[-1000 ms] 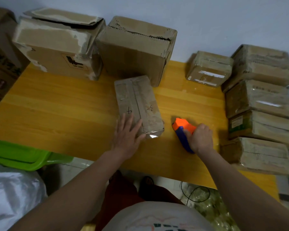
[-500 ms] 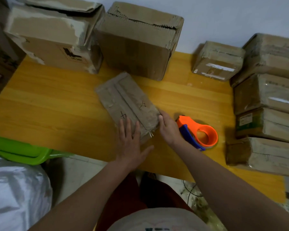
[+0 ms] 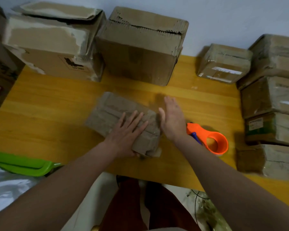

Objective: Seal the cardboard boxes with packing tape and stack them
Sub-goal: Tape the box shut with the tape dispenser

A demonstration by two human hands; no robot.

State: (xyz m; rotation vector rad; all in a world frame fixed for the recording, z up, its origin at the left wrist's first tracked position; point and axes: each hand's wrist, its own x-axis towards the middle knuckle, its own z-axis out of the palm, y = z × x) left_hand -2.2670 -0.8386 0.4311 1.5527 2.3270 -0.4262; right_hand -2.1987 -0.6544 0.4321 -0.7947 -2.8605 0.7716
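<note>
Four boxes already stand in a stack point(image 3: 272, 104) at the right edge of the surface point(image 3: 45, 114), and they look shiny with tape, so I judge this part of the task as done; one more small taped box point(image 3: 223, 64) rests just beside the stack, near the far right corner, not yet stacked. The box in work is the small flat box point(image 3: 122, 119), which lies turned at an angle near the middle of the surface, closer to the near edge. The left hand point(image 3: 128, 130) lies flat on top of it with straight, spread fingers and presses it down, and the thumb seems to go around the near end. The right hand point(image 3: 172, 117) is open with straight fingers close together, standing on its edge just beside the right side of this box; the picture is blurred there, so I cannot tell if it touches the cardboard. The orange tape dispenser point(image 3: 212, 140) lies free on the surface, just to the right of the right wrist. Whether this box is fully sealed I cannot say. Two large boxes point(image 3: 137, 52) along the far edge have torn, loose tops and look still unsealed, so I think much work is left.
</note>
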